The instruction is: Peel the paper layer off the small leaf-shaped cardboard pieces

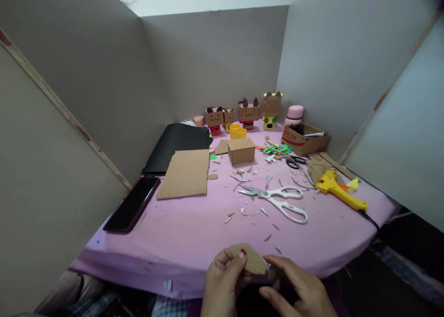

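Note:
A small cut piece of tan cardboard (255, 263) with a curved outline is held just past the table's front edge. My left hand (225, 275) pinches it, the thumb with a red nail pressed on its face. At the piece's right edge, a fingertip of my right hand (298, 284) touches or nearly touches it. The right thumb stands apart from the index finger, and the other right fingers are partly hidden. Beyond my hands, white-handled scissors (284, 193) lie with blades slightly parted, pointing left. Paper and cardboard scraps are scattered around them.
A phone (132, 205), a cardboard sheet (187, 173) and a black folder (176, 143) lie left. Mid-table sits a cardboard box (241, 151). A yellow glue gun (340, 189) and an open carton (305, 143) are right. Several box figures (249, 113) stand near the back partition.

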